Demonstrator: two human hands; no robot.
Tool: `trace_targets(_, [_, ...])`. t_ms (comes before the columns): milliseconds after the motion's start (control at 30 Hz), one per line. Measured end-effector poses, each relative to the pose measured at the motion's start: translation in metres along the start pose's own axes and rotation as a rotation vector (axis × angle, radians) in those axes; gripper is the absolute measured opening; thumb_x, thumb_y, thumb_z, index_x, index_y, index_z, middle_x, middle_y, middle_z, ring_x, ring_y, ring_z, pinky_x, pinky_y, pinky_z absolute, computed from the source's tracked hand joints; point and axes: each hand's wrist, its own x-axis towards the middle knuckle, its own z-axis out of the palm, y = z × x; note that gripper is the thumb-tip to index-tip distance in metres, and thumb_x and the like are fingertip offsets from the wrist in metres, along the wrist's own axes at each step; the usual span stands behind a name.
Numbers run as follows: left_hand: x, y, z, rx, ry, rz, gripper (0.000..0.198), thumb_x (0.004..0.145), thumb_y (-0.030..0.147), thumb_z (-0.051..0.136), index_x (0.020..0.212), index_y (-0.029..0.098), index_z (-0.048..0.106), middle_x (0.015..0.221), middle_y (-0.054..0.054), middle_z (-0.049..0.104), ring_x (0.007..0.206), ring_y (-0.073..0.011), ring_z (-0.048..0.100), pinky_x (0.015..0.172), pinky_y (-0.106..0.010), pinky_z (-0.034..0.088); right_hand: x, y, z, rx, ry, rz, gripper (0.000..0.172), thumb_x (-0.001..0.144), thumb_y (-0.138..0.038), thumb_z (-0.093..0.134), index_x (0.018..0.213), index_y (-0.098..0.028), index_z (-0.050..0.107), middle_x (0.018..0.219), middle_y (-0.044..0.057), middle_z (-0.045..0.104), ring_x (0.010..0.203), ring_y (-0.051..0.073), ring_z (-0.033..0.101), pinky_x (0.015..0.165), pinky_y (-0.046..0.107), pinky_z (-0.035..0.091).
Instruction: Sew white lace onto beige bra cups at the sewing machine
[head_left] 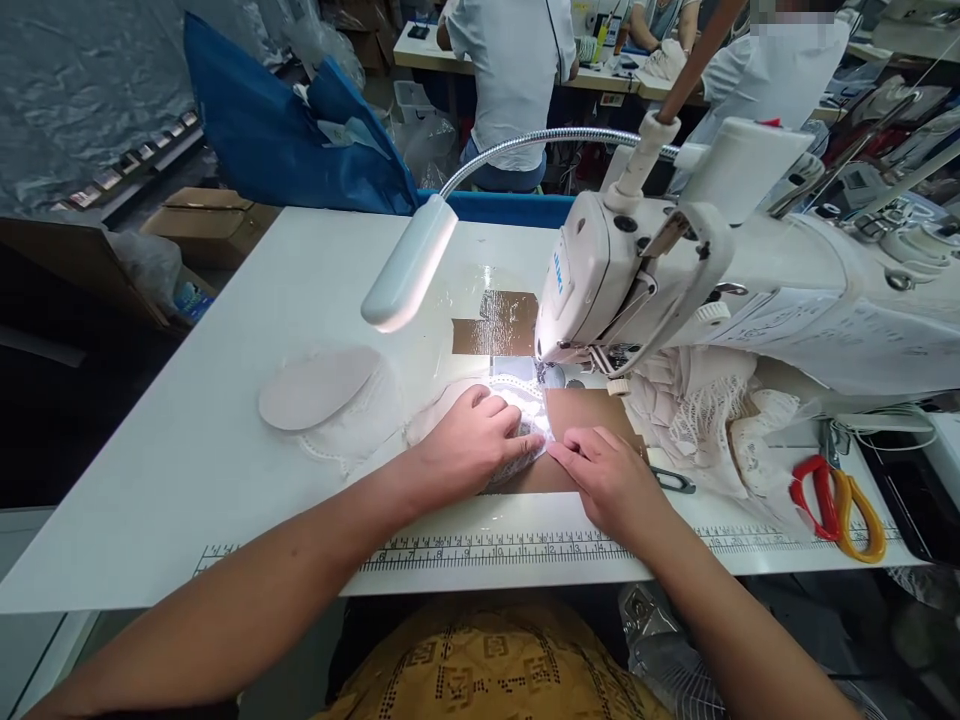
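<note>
Crinkled silvery sheeting (82, 90) filling upper left; brown cardboard box (214, 232) sitting beside smooth white counter (172, 490); white gooseneck lamp (405, 270) glowing; pale-topped rear counter (429, 54) standing beyond.

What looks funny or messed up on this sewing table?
The scissors look odd: one handle loop is red, the other orange-yellow. Shiny brown patches beside the sewing machine stand out too, looking makeshift against the white table. I can't see any spill.

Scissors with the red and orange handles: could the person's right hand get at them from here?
Probably yes: the scissors lie right of the right hand, handles uncovered. The heaped lace fabric is partly between, but the way along the near edge of the table looks free.
</note>
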Motion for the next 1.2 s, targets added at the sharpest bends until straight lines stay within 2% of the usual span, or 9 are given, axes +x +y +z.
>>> trace_targets(200, [0.002, 0.004, -0.002, 0.042, 0.002, -0.003, 0.037, 0.093, 0.015, 0.041, 0.123, 0.027, 0.06, 0.078, -0.005, 0.055, 0.072, -0.019, 0.045, 0.08, -0.041, 0.035, -0.001, 0.001, 0.001, 0.029, 0.001, 0.005, 0.045, 0.077, 0.005, 0.042, 0.108, -0.018, 0.065, 0.094, 0.008, 0.062, 0.08, 0.02, 0.047, 0.068, 0.03, 0.037])
trace_targets(400, [0.003, 0.007, -0.004, 0.013, 0.008, -0.015, 0.038, 0.091, 0.011, 0.044, 0.123, 0.024, 0.06, 0.079, -0.006, 0.056, 0.075, -0.0202, 0.049, 0.081, -0.041, 0.037, 0.0, 0.005, -0.002, 0.145, 0.051, 0.044, 0.036, 0.085, -0.002, 0.042, 0.107, -0.017, 0.065, 0.098, 0.009, 0.064, 0.084, 0.02, 0.052, 0.071, 0.03, 0.042])
trace_targets(500, [0.004, 0.006, -0.002, -0.032, 0.039, -0.001, 0.037, 0.092, 0.012, 0.044, 0.123, 0.023, 0.061, 0.097, -0.011, 0.061, 0.09, -0.0237, 0.053, 0.085, -0.043, 0.039, 0.003, 0.005, -0.002, 0.138, 0.084, 0.057, 0.037, 0.085, -0.002, 0.041, 0.111, -0.017, 0.064, 0.099, 0.009, 0.064, 0.085, 0.02, 0.053, 0.071, 0.03, 0.042])
trace_targets(600, [0.005, 0.003, 0.001, -0.099, 0.049, 0.043, 0.034, 0.094, 0.014, 0.044, 0.123, 0.019, 0.061, 0.125, -0.014, 0.057, 0.106, -0.0259, 0.053, 0.086, -0.041, 0.044, 0.005, 0.003, 0.0, 0.039, 0.046, 0.042, 0.04, 0.082, 0.0, 0.042, 0.109, -0.018, 0.066, 0.091, 0.007, 0.063, 0.076, 0.02, 0.049, 0.064, 0.029, 0.037])
trace_targets(800, [0.006, 0.0, 0.003, -0.094, 0.058, 0.007, 0.041, 0.088, 0.012, 0.043, 0.127, 0.012, 0.057, 0.124, -0.015, 0.061, 0.086, -0.0228, 0.059, 0.07, -0.036, 0.047, 0.005, 0.001, 0.003, -0.03, 0.033, 0.046, 0.038, 0.079, 0.003, 0.042, 0.099, -0.018, 0.067, 0.087, 0.006, 0.06, 0.071, 0.019, 0.043, 0.061, 0.029, 0.03])
trace_targets(1033, [0.008, 0.001, 0.002, -0.005, 0.0, -0.03, 0.051, 0.079, 0.01, 0.045, 0.128, 0.005, 0.057, 0.132, -0.018, 0.058, 0.086, -0.0245, 0.06, 0.071, -0.037, 0.047, 0.005, -0.002, 0.005, -0.027, 0.077, 0.047, 0.037, 0.077, 0.004, 0.042, 0.096, -0.017, 0.066, 0.085, 0.006, 0.059, 0.071, 0.019, 0.041, 0.064, 0.028, 0.031])
trace_targets(1200, [0.011, 0.003, 0.002, 0.122, -0.079, 0.016, 0.052, 0.077, 0.009, 0.046, 0.127, 0.0, 0.058, 0.138, -0.019, 0.053, 0.09, -0.0245, 0.06, 0.069, -0.034, 0.048, 0.005, -0.002, 0.006, -0.04, 0.101, 0.031, 0.037, 0.078, 0.003, 0.042, 0.098, -0.016, 0.067, 0.084, 0.007, 0.059, 0.071, 0.019, 0.04, 0.063, 0.029, 0.031])
